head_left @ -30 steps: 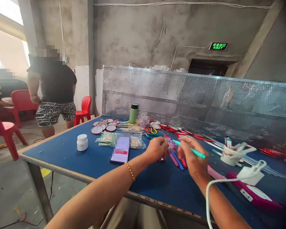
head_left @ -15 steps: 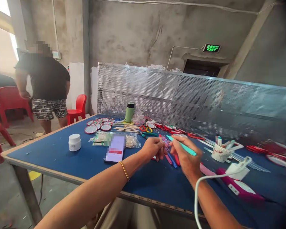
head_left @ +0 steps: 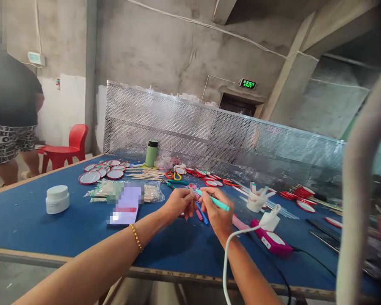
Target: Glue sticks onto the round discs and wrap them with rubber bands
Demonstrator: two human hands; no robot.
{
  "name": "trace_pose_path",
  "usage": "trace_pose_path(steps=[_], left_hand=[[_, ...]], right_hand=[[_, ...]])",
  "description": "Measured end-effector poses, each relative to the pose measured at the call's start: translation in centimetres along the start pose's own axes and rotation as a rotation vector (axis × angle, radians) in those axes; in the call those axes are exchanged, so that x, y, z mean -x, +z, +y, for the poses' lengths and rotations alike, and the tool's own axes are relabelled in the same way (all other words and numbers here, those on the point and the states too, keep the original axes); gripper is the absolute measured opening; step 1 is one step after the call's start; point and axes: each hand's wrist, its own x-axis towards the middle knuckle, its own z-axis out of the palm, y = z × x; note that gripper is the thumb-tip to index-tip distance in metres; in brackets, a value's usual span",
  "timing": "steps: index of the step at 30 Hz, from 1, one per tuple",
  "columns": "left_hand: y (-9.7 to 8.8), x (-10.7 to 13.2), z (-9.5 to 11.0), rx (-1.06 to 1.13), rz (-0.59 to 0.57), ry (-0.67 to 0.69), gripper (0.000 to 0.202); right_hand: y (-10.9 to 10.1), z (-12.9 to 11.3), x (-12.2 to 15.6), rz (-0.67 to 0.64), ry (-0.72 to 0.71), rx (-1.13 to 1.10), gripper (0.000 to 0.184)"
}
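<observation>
Gripping a slim, straight turquoise pen [head_left: 220, 203], the right hand [head_left: 218, 215] curls

The far wall [head_left: 146, 51] is bare grey plaster, stained and cracked, with a pale cable [head_left: 190, 20] running along it. At far left stands a pillar [head_left: 72, 42], painted white on its lower part. A lit green exit sign [head_left: 248, 84] hangs above a dark doorway [head_left: 236, 106], right of centre. A perforated metal screen [head_left: 178, 127] runs along the far side of a blue-topped table [head_left: 92, 241] and catches bright reflections. One red chair [head_left: 78, 140] stands left of the table. Grey floor [head_left: 22, 281] shows at near left.
</observation>
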Motion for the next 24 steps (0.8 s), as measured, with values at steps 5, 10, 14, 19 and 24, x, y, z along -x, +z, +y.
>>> trace_pose_path(steps=[5,10,14,19,24], left_hand=[[0.05,-0.11,-0.12,-0.035,-0.057,0.035,0.032],[-0.02,-0.39,-0.39,-0.063,-0.044,0.044,0.033],[0.08,-0.17,0.03,-0.073,-0.071,0.030,0.038],[-0.06,-0.34,-0.19,-0.069,-0.075,0.038,0.042],[-0.32,-0.44,-0.54,-0.068,-0.091,0.053,0.041]], right_hand=[[-0.22,0.58,0.08,0.025,-0.060,0.101,0.015],[-0.43,0.83,0.10,0.036,-0.058,0.123,0.017],[-0.48,0.82,0.09,0.010,-0.074,0.149,0.017],[-0.29,0.50,0.12,-0.026,-0.085,0.150,0.016],[-0.20,0.30,0.18,-0.031,-0.095,0.172,0.017]])
